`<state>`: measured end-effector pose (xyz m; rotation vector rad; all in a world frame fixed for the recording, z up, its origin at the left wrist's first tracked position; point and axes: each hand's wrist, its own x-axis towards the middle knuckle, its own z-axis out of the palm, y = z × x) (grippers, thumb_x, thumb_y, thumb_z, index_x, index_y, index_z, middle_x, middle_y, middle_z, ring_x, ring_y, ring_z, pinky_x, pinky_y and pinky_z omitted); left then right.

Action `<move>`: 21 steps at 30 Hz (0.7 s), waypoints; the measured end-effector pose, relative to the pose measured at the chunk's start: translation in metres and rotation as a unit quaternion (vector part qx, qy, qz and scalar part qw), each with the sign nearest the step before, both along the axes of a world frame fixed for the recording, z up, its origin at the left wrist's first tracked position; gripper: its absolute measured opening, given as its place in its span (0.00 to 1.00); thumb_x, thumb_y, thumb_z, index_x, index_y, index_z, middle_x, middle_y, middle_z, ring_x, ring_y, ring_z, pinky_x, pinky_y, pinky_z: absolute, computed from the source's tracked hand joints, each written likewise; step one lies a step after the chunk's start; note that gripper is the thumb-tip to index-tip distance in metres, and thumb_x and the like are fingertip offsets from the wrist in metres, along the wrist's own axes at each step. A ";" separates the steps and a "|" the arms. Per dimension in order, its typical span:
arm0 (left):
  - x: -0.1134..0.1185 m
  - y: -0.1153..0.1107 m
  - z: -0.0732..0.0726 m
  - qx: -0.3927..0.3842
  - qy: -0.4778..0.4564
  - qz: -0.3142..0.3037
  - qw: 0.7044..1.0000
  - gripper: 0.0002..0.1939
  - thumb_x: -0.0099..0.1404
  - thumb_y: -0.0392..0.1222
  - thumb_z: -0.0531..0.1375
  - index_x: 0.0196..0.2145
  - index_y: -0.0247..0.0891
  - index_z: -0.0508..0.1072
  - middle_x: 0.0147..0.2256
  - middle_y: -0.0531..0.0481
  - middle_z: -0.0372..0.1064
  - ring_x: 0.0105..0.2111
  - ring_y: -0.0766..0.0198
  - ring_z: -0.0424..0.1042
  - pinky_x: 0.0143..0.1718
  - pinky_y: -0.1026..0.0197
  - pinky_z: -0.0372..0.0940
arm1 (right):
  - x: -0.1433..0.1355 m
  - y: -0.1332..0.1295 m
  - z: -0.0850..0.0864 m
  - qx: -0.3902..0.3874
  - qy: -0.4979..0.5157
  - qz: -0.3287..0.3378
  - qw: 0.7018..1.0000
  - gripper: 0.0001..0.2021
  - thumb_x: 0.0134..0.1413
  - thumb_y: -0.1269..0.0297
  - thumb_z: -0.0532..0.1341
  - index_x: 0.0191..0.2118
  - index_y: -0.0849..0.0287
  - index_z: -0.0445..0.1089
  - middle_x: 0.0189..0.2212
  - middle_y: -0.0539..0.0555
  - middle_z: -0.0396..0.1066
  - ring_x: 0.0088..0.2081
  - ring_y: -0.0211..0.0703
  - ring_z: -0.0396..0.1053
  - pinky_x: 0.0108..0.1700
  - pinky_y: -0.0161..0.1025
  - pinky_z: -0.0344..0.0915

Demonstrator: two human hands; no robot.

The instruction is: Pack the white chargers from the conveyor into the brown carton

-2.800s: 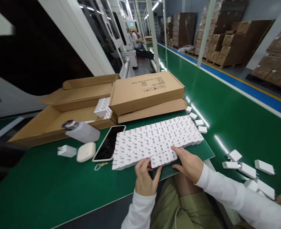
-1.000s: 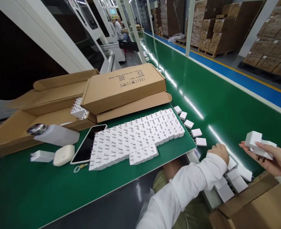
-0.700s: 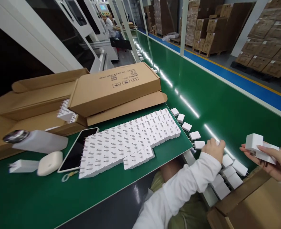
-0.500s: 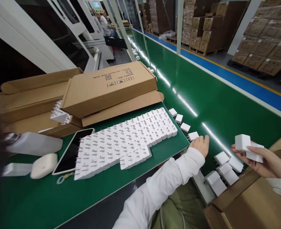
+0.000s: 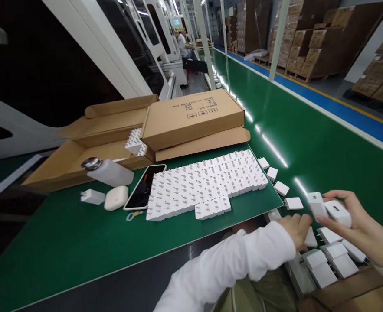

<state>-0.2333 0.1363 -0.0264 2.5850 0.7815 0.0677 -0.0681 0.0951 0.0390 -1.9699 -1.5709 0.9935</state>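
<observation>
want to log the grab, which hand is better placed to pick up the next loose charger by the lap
Left. The left hand is down among the loose chargers and looks free, while the right hand hovers above, already full with held chargers.

Overhead strip lights are throwing bright glare streaks down the green surface [image 5: 308, 143], edges are bending fisheye-style, and the left side is sitting pretty dark.

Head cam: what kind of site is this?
Most likely an electronics factory packing line. A long green conveyor belt carries loose white charger plugs, a block of the same plugs sits in rows by flat cardboard boxes, and palletised cartons line the aisle.
</observation>
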 end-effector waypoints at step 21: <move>-0.224 0.010 0.056 0.132 0.304 0.312 0.890 0.15 0.59 0.36 0.55 0.45 0.41 0.65 0.41 0.46 0.66 0.33 0.57 0.70 0.22 0.63 0.61 | -0.183 0.093 0.012 0.026 -0.536 0.402 0.742 0.11 0.53 0.76 0.50 0.40 0.64 0.65 0.31 0.63 0.70 0.32 0.53 0.71 0.26 0.40 0.63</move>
